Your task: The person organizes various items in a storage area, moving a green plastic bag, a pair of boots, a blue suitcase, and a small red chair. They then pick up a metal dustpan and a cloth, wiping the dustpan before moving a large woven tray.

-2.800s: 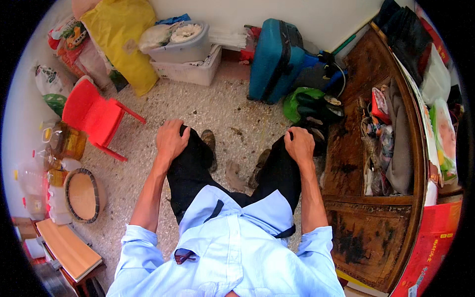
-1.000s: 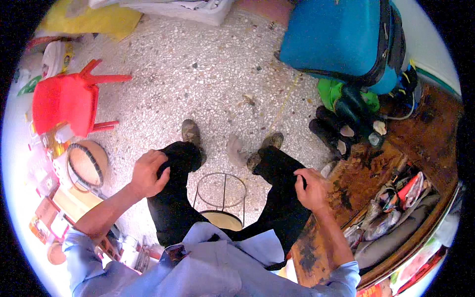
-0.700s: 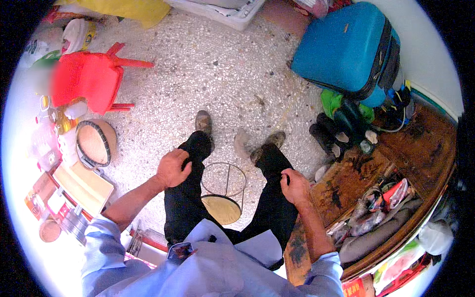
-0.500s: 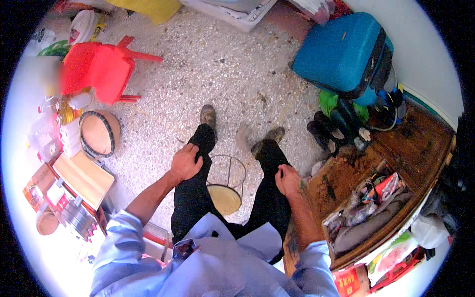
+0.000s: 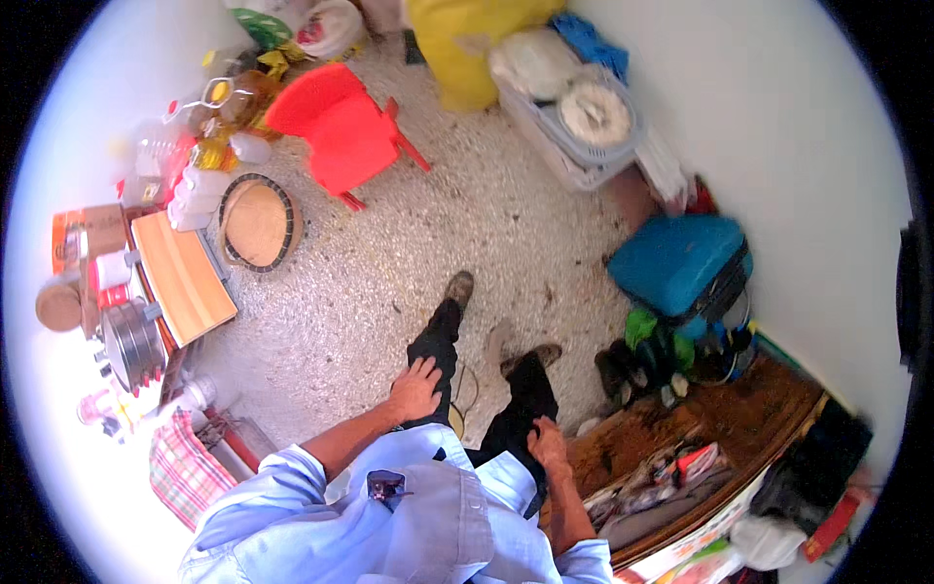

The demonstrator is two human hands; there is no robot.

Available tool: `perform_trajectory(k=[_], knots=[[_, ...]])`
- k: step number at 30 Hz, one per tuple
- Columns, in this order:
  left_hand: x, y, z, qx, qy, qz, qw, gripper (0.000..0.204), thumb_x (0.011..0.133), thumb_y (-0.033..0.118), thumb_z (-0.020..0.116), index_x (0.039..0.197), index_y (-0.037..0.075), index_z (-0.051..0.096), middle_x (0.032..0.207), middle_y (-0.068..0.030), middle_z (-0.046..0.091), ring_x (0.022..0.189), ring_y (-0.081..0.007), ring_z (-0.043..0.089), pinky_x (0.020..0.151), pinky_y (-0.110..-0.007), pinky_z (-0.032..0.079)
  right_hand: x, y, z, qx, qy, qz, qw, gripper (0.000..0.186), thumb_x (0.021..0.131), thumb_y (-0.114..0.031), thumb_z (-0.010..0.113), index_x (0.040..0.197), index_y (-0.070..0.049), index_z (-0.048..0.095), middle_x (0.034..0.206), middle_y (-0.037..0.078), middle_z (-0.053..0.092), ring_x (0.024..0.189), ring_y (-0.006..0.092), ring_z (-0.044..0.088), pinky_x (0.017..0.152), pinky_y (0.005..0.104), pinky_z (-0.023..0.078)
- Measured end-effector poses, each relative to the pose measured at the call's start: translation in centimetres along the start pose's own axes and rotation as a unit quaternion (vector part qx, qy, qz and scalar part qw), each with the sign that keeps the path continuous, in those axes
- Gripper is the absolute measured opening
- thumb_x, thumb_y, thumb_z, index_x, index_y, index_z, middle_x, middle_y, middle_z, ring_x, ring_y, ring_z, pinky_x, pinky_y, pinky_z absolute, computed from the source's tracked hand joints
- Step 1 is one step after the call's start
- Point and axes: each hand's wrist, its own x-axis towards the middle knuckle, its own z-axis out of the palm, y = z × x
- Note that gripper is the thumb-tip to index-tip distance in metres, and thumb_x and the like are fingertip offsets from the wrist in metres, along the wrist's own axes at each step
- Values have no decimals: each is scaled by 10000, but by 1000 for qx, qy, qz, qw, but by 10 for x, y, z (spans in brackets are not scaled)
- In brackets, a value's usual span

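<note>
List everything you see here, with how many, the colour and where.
Chair: one, red, upper left
Basket: one, tan, dark-rimmed, below chair
Sack: one, yellow, top centre
Tub: one, grey, right of sack
Suitcase: one, blue, right
Footwear: several, dark, below suitcase
Wooden furniture: one, brown, lower right
Bundles: several, mixed, inside that furniture
Plastic bag: one, white, lower right
Bottles: several, clear and yellow, upper left
Board: one, light brown, left
Pot: one, silver, far left
Checked cloth: one, pink-white, lower left
Shirt: one, light blue, bottom centre
Glasses: one pair, dark, on shirt
Trousers: one pair, black, centre
Left hand: one, bare, on left trouser leg
Right hand: one, bare, on right trouser leg
</note>
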Motion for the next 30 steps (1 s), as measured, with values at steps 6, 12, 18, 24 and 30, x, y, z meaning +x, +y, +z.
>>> perform_trajectory(k=[6, 12, 18, 24, 30], knots=[[-19, -10, -49, -144, -24, -61, 987, 487, 862, 313, 545, 1233, -2, 515, 1339, -199, 450, 1253, -345, 419, 1023, -423, 378, -7, -51, -53, -34, -113, 80, 990, 336, 825, -244, 580, 1107, -69, 632, 1070, 196, 644, 1007, 376, 603, 889, 417, 482], [-16, -55, -41, -295, 70, -131, 944, 483, 857, 380, 552, 1156, 1, 563, 1174, -208, 574, 1103, -362, 542, 945, -420, 431, 9, -99, -96, -22, -52, 51, 997, 306, 853, -255, 563, 1067, -56, 653, 1020, 207, 655, 954, 378, 624, 828, 445, 502], [-51, -113, 0, -390, 54, -195, 898, 420, 820, 399, 564, 958, 13, 656, 955, -231, 639, 921, -360, 617, 778, -454, 470, 58, -182, -145, -75, 0, -83, 994, 274, 848, -213, 560, 1041, -40, 652, 1013, 202, 656, 951, 385, 621, 821, 444, 501], [-73, -108, 30, -413, 89, -226, 878, 382, 794, 360, 577, 783, -9, 674, 801, -229, 648, 774, -360, 641, 703, -461, 481, 105, -209, -167, -63, 7, -149, 987, 273, 825, -240, 591, 1021, -68, 673, 945, 185, 674, 888, 325, 655, 787, 399, 506], [-73, -60, 72, -429, 185, -290, 835, 370, 805, 368, 584, 890, 21, 682, 870, -221, 656, 841, -352, 643, 700, -448, 486, 173, -209, -176, -79, -127, -159, 976, 306, 832, -267, 593, 1034, -48, 665, 905, 167, 683, 869, 274, 661, 767, 354, 507]])
